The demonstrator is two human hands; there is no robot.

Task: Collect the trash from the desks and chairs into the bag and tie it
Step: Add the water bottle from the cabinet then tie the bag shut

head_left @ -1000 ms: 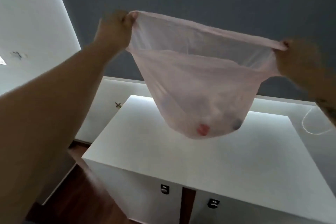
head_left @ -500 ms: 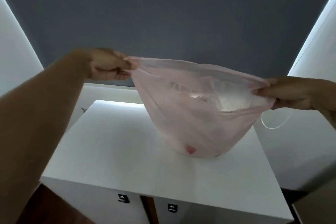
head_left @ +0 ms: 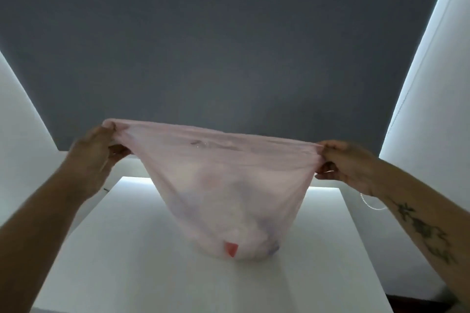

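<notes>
A thin, see-through pink bag (head_left: 223, 175) is stretched wide between my two hands, its mouth pulled flat and taut. My left hand (head_left: 95, 157) pinches the left end of the rim; my right hand (head_left: 348, 162) pinches the right end. The bag's bottom rests on the white desk (head_left: 127, 249). Trash shows through the plastic at the bottom: a red scrap (head_left: 231, 248), pale crumpled pieces and something bluish at the lower right.
A dark grey wall fills the view behind the desk. White panels stand on both sides, and a thin white cord (head_left: 371, 204) loops by the right panel. Dark floor shows at the lower right corner.
The bag came down from hanging in the air until its bottom sat on the desk. My hands pulled the rim further apart, flattening the mouth shut.
</notes>
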